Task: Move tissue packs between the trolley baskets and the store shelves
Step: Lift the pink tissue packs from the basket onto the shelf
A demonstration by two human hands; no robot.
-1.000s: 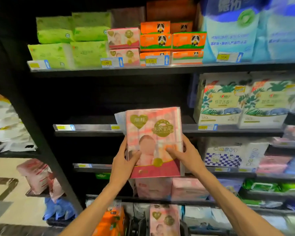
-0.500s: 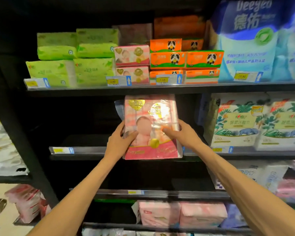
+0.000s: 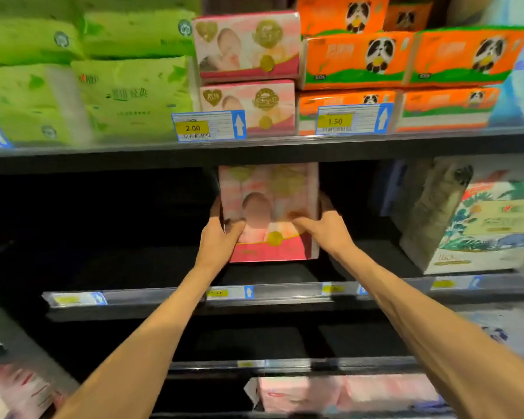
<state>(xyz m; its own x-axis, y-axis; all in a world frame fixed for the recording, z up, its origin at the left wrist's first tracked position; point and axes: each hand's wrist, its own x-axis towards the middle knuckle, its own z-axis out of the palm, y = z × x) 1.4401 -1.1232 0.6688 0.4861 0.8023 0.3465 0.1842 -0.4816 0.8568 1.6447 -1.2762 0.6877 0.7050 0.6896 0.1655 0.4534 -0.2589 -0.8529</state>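
both hands on one pink tissue pack, upright, inside the dark middle shelf bay. left hand grips its left edge w/ thumb across the front, right hand grips the right side, fingers curled round. pack's bottom edge sits at or just above the shelf floor, can't tell if it's touching. so this pack looks nearly placed, not yet let go. rest of that bay is dark, no other stock visible beside it exc. leaf-print packs at right. shelf above holds matching pink packs, green packs, orange panda packs. trolley baskets not in view, so what's left to move can't be judged.
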